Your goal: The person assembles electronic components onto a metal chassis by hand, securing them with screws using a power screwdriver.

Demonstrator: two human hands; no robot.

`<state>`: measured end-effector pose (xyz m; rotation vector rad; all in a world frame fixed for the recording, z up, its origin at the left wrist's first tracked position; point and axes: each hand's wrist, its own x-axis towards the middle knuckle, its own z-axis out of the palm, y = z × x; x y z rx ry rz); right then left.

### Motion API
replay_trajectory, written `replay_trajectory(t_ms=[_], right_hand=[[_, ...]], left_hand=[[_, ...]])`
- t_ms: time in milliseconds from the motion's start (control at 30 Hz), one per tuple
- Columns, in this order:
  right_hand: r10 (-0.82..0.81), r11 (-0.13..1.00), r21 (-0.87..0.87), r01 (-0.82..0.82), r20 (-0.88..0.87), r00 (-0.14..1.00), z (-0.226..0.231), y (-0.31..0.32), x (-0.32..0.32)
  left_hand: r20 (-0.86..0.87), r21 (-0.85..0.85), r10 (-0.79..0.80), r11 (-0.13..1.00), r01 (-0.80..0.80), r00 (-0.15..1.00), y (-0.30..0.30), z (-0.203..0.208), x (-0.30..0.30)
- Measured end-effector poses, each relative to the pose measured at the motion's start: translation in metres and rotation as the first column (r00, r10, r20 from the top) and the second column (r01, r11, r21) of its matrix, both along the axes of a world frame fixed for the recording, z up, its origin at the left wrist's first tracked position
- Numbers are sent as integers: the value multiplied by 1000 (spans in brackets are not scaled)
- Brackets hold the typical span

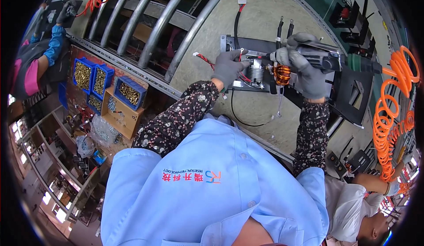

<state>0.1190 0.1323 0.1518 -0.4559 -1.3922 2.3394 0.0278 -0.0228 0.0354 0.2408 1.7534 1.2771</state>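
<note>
My left hand (229,67), in a grey glove, is closed at the assembly's left part, with a thin red wire (241,51) at its fingertips; the exact grip is partly hidden. My right hand (304,67), also gloved, is wrapped round an air screwdriver (324,57) lying nearly level. Its tip points left toward a finned metal heatsink (256,73). Under the tool's front sits a copper-wound coil (282,74). These parts are on a dark metal plate (265,46) on the bench. Two thick black cables (279,29) stick out at its far side.
An orange coiled hose (382,109) runs from the screwdriver on the right. Curved metal rails (165,23) lie left of the bench top (198,47). Blue bins (130,91) of brass screws and a cardboard tray (119,118) stand further left. Other people work at far left and lower right.
</note>
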Motion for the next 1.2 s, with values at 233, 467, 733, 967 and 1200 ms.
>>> replay_trajectory(t_ms=[233,467,733,967,1200], right_hand=[[-101,979,183,89,58,993,16,-2,3],[-23,993,118,21,11,1000,18,-2,2],[191,967,174,-188,2,982,16,3,3],[70,993,93,-73,40,997,20,-9,-2],[-95,985,144,91,21,995,8,3,2]], left_hand=[[77,142,38,989,-49,996,4,1,2],[-24,65,27,998,-25,999,2,6,0],[-97,94,-12,995,21,995,1,4,1],[-98,97,48,995,-38,994,-2,0,2],[-207,162,103,984,-70,973,-2,4,3]])
